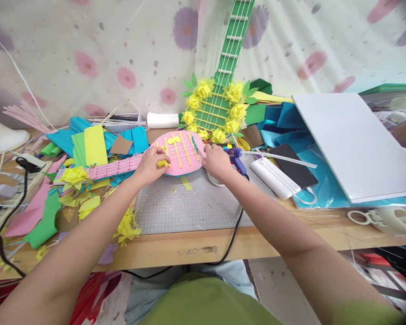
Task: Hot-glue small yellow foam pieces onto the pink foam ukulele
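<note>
A pink paper guitar (pixel 186 161) lies on the grey cutting mat, its neck pointing left, with yellow strips and thin strings across its round body. My left hand (pixel 151 166) rests over the lower left of the body, its curled fingers at a small yellow piece (pixel 163 163). At the right edge of the body is my right hand (pixel 216 160), fingers closed together; what they grip is too small to make out. Another yellow piece (pixel 173 140) sits near the top of the body. Right of my right hand lies a blue glue gun (pixel 237 159).
A green guitar (pixel 211 108) ringed with yellow flowers leans at the back. Coloured paper scraps (pixel 96 144) crowd the left. On the right are a white power bank (pixel 275 177), a white board (pixel 355 144) and scissors (pixel 363 217). A black cable (pixel 236 230) crosses the front edge.
</note>
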Demonstrator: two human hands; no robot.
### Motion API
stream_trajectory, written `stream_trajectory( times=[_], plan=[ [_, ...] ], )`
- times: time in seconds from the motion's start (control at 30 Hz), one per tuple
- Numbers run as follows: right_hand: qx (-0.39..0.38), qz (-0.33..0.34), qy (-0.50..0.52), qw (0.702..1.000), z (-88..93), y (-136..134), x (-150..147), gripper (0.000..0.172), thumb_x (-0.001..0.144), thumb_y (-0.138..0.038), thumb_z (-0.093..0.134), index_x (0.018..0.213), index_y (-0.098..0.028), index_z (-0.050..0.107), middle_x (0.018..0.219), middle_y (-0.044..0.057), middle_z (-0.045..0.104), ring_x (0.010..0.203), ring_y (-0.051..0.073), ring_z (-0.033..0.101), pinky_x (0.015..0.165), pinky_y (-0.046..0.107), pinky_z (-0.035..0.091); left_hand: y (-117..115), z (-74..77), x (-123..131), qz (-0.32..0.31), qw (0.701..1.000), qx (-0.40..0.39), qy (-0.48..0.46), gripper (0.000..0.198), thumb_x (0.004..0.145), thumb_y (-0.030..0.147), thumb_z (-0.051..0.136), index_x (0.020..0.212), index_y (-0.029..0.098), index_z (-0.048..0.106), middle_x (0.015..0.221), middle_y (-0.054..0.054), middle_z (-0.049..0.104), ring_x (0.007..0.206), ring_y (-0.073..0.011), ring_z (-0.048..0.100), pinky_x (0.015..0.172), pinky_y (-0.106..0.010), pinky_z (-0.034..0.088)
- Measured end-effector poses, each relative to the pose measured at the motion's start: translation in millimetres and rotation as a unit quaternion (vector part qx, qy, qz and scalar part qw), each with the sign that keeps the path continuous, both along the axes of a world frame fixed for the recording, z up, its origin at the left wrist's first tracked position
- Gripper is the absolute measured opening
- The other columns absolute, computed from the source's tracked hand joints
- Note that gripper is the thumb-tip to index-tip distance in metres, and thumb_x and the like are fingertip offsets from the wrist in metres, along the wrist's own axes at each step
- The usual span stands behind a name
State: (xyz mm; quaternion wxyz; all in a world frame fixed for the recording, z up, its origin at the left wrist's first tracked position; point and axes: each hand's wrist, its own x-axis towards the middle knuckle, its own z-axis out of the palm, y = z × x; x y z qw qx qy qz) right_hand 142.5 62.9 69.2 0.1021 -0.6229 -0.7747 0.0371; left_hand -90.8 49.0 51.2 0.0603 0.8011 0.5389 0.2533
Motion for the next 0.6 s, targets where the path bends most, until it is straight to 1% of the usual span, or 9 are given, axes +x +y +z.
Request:
stream_trajectory(
  times=[0.07, 0.13, 0.23, 0.3, 0.37, 0.47, 0.53, 0.6],
  plan=[
    [-0.01, 0.007, -0.022, 1.0, -7.1, -2.7, 3.0, 0.028, 0.091, -0.018, 0.038, 0.114, -0.009, 0.05, 0.116, 0.019, 0.058, 0.11, 0.026, 0.054, 0.089, 0.033, 0.04, 0.7, 0.4, -0.8, -0.009, 1.0, -0.002, 0.004, 0.015, 0.07, 0.015, 0.053, 0.07, 0.022, 0.066, 0.099, -0.007, 0.052, 0.102, -0.0235, 0.051, 0.095, -0.044, 0.039],
    [-0.037, 0.013, -0.028, 0.999, -10.4, -4.2, 0.6, 0.03, 0.092, -0.014, 0.033, 0.116, -0.007, 0.048, 0.114, 0.02, 0.06, 0.108, 0.026, 0.057, 0.087, 0.032, 0.041, 0.5, 0.8, -1.5, -0.013, 1.0, 0.004, 0.008, 0.014, 0.069, 0.016, 0.054, 0.069, 0.021, 0.066, 0.1, -0.007, 0.052, 0.104, -0.0245, 0.051, 0.096, -0.045, 0.039],
    [-0.082, 0.006, -0.019, 0.996, -9.3, -3.8, -3.2, 0.03, 0.091, -0.012, 0.033, 0.116, -0.005, 0.047, 0.112, 0.021, 0.061, 0.104, 0.027, 0.06, 0.083, 0.032, 0.043, -1.1, 1.7, -2.0, -0.015, 1.0, 0.011, 0.02, 0.012, 0.067, 0.018, 0.055, 0.07, 0.021, 0.066, 0.1, -0.007, 0.052, 0.105, -0.0254, 0.052, 0.097, -0.045, 0.039],
    [-0.098, -0.001, 0.004, 0.995, -8.5, -2.1, -1.5, 0.028, 0.09, -0.013, 0.037, 0.115, -0.005, 0.048, 0.113, 0.021, 0.061, 0.106, 0.027, 0.06, 0.083, 0.032, 0.043, -2.5, 2.6, -2.0, -0.014, 1.0, 0.01, 0.026, 0.012, 0.068, 0.021, 0.055, 0.072, 0.021, 0.066, 0.1, -0.007, 0.053, 0.105, -0.0255, 0.053, 0.097, -0.044, 0.039],
    [-0.099, -0.009, 0.033, 0.995, -9.4, -0.3, 3.5, 0.03, 0.089, -0.014, 0.039, 0.117, -0.006, 0.048, 0.119, 0.021, 0.058, 0.111, 0.027, 0.057, 0.085, 0.031, 0.043, -3.4, 3.3, -2.1, -0.013, 0.999, 0.009, 0.029, 0.011, 0.069, 0.023, 0.055, 0.073, 0.021, 0.065, 0.1, -0.008, 0.053, 0.104, -0.0254, 0.053, 0.097, -0.044, 0.04],
    [-0.077, -0.02, 0.07, 0.994, -11.9, -0.2, 13.8, 0.033, 0.088, -0.012, 0.035, 0.12, -0.007, 0.046, 0.125, 0.021, 0.053, 0.115, 0.026, 0.054, 0.085, 0.031, 0.042, -3.5, 3.0, -3.3, -0.015, 0.999, 0.019, 0.036, 0.011, 0.069, 0.024, 0.055, 0.073, 0.02, 0.065, 0.1, -0.008, 0.054, 0.104, -0.0256, 0.053, 0.096, -0.044, 0.041],
    [-0.06, -0.028, 0.097, 0.993, -12.1, -3.2, 21.1, 0.033, 0.088, -0.012, 0.032, 0.118, -0.009, 0.045, 0.123, 0.019, 0.055, 0.113, 0.026, 0.054, 0.082, 0.032, 0.042, -3.2, 2.2, -4.6, -0.015, 0.999, 0.028, 0.042, 0.012, 0.07, 0.025, 0.055, 0.073, 0.02, 0.065, 0.1, -0.008, 0.054, 0.103, -0.0257, 0.053, 0.095, -0.044, 0.041],
    [-0.046, -0.026, 0.128, 0.99, -11.4, -8.4, 28.8, 0.031, 0.091, -0.018, 0.029, 0.117, -0.011, 0.046, 0.117, 0.017, 0.059, 0.105, 0.026, 0.057, 0.076, 0.031, 0.041, -3.2, 1.9, -6.1, -0.014, 0.998, 0.031, 0.048, 0.013, 0.071, 0.026, 0.054, 0.074, 0.019, 0.065, 0.1, -0.008, 0.054, 0.103, -0.0255, 0.053, 0.095, -0.043, 0.041]
  ],
)
